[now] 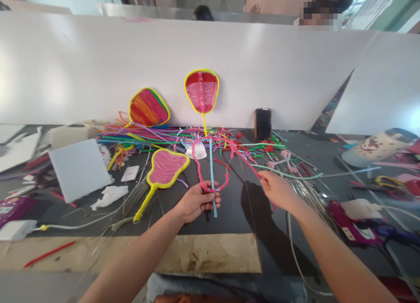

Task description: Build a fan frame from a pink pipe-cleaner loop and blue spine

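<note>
My left hand [199,201] is closed around the lower end of a hand-fan frame, a wire loop partly wrapped in pink pipe cleaner [198,165]. A light blue pipe cleaner [211,167] runs upright through the loop, its bottom end below my fingers. On the loop's right side a stretch of thin wire is bare. My right hand [274,188] pinches a loose pink pipe cleaner [248,159], drawn out to the right from the top of the loop. Left of my left hand lies a pink fan with a yellow rim and handle [168,167].
A red-and-pink fan [201,93] and a striped fan [149,108] lean at the white partition [98,66]. Pipe cleaners [157,134] are heaped behind. A phone [263,124], tumbler [377,147] and purple glue gun [349,224] are rightward; a white square block [80,169] stands left.
</note>
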`<action>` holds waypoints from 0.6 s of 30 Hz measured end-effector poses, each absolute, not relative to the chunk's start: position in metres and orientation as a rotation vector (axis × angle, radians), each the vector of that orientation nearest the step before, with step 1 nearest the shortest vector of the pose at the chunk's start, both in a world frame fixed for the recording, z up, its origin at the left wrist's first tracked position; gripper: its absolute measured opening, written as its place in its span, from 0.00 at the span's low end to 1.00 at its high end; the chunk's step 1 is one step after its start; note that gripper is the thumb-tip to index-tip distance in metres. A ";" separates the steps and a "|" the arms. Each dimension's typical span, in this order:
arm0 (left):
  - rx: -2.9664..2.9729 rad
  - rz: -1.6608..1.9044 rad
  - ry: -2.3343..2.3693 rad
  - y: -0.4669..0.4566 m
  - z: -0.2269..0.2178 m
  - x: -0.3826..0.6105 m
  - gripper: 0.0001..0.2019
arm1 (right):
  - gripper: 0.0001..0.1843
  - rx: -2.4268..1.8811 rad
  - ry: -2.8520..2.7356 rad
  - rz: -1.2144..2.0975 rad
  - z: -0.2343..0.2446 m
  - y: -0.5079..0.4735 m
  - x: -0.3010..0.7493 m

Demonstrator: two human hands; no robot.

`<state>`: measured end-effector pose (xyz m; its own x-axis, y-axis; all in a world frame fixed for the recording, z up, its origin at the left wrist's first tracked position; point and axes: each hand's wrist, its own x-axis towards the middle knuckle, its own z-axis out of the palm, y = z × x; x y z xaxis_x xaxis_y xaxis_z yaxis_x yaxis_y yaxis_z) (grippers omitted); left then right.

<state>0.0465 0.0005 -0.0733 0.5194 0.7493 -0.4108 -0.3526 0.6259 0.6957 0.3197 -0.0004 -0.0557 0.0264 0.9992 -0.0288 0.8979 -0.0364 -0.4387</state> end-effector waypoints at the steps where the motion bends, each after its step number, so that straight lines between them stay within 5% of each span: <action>1: 0.588 0.711 0.763 0.000 -0.074 0.047 0.18 | 0.11 -2.007 -1.918 0.490 -0.055 -0.007 0.326; 8: 0.564 0.801 0.789 -0.002 -0.077 0.050 0.20 | 0.05 -1.357 -1.144 1.193 -0.057 -0.023 0.302; 12: 0.606 0.918 0.813 -0.004 -0.077 0.050 0.18 | 0.04 -1.270 -1.264 1.426 -0.061 -0.021 0.254; 18: 0.707 1.016 0.773 -0.005 -0.079 0.051 0.14 | 0.16 -1.279 -1.535 1.453 -0.077 -0.024 0.213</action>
